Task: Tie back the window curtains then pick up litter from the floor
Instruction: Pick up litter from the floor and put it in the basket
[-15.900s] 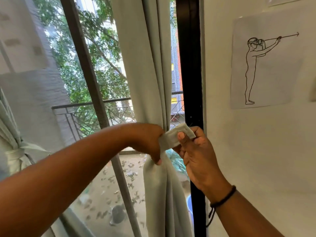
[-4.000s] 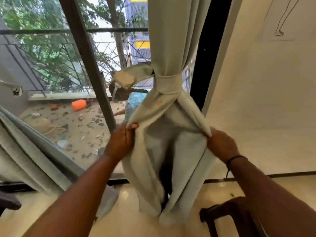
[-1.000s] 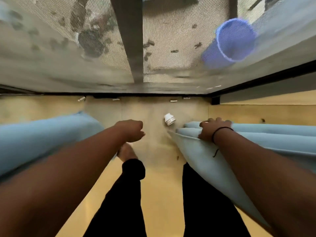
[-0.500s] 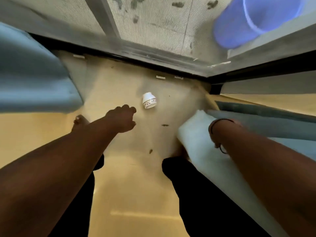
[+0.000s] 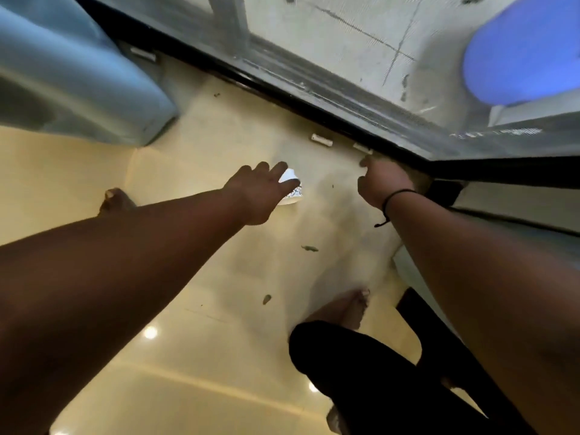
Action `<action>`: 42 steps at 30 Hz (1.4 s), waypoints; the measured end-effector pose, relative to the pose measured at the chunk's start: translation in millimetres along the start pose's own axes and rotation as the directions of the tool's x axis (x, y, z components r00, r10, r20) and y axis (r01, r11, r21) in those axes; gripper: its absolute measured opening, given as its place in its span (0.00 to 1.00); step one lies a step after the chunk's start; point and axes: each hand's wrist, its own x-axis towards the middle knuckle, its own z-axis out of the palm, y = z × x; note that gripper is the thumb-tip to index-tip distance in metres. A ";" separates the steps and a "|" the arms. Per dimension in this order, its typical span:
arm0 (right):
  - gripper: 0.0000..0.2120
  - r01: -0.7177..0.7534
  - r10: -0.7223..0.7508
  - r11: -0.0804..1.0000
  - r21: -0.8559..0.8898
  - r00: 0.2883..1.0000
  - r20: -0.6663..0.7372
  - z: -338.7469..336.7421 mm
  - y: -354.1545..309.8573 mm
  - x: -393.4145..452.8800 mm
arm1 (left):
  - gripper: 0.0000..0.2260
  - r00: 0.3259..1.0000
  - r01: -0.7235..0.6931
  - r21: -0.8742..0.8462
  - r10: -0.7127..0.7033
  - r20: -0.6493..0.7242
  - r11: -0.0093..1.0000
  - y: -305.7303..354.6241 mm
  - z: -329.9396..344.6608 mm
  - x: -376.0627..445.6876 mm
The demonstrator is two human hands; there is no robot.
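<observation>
Left hand (image 5: pixel 262 193): fingers spread, reaching down onto the cup, not clasped around it.
Paper cup (image 5: pixel 292 191): white, patterned band, lying tipped on the floor (image 5: pixel 194 146) near the window track (image 5: pixel 314 95), partly hidden under the left fingers.
Right hand (image 5: pixel 384 183): loosely curled, holding nothing, beside the cup on the track's side; a black cord circles its wrist.
Curtain (image 5: pixel 72 80): pale blue folds, far from the cup, hanging near the track.
Scraps: 2 dark bits (image 5: pixel 309 248) on the floor, nearer the feet than the cup.

Glossy cream floor (image 5: pixel 194 356); on it a paper cup (image 5: pixel 290 189); leaf scraps (image 5: pixel 309 248)
</observation>
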 end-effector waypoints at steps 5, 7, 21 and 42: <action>0.25 0.016 -0.016 1.000 -0.007 0.997 -0.079 9.4 -6.0 38.9 | 0.32 0.998 -0.058 0.083 0.060 -0.023 0.995 -4.5 12.5 34.0; 0.21 -0.004 0.011 0.999 0.046 0.986 -0.167 13.1 -4.4 50.6 | 0.32 0.998 -0.058 0.086 0.060 -0.027 0.995 -4.6 20.3 43.7; 0.16 0.042 -0.036 0.999 0.015 0.953 -0.301 42.9 5.4 60.3 | 0.29 0.996 0.084 0.099 -0.082 -0.027 0.992 3.1 49.6 45.8; 0.06 0.127 -0.136 0.971 0.202 0.990 0.032 62.7 -59.9 -116.1 | 0.23 0.916 0.382 -0.511 -0.387 0.102 0.770 20.1 7.8 -89.4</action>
